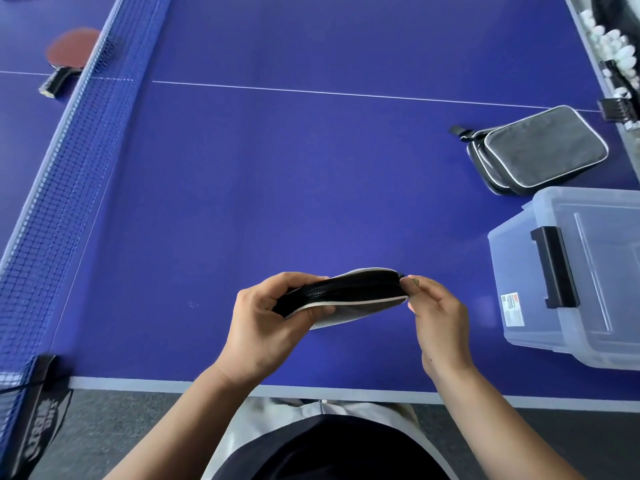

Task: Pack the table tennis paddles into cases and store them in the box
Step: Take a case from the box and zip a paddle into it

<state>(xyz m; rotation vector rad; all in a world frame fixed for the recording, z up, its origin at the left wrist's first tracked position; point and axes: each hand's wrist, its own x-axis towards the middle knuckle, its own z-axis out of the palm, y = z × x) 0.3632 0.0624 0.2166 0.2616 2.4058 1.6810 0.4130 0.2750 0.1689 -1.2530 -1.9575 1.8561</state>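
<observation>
Above the near edge of the blue table I hold a black and grey paddle case (pixel 353 294) edge-up, its zipper facing me. My left hand (pixel 266 327) grips the case's left end. My right hand (pixel 436 313) pinches the zipper pull at the case's right end. What the case contains is hidden. Two more grey cases (pixel 540 150) lie stacked at the right. A clear plastic box (pixel 568 271) with a black latch stands at the right, nearer to me. A red paddle (pixel 67 53) lies beyond the net at the far left.
The blue net (pixel 69 161) runs along the left side, with its post (pixel 31 410) at the table's near corner. A tray of white balls (pixel 613 50) sits at the far right edge. The table's near edge (pixel 311 388) is just below my hands.
</observation>
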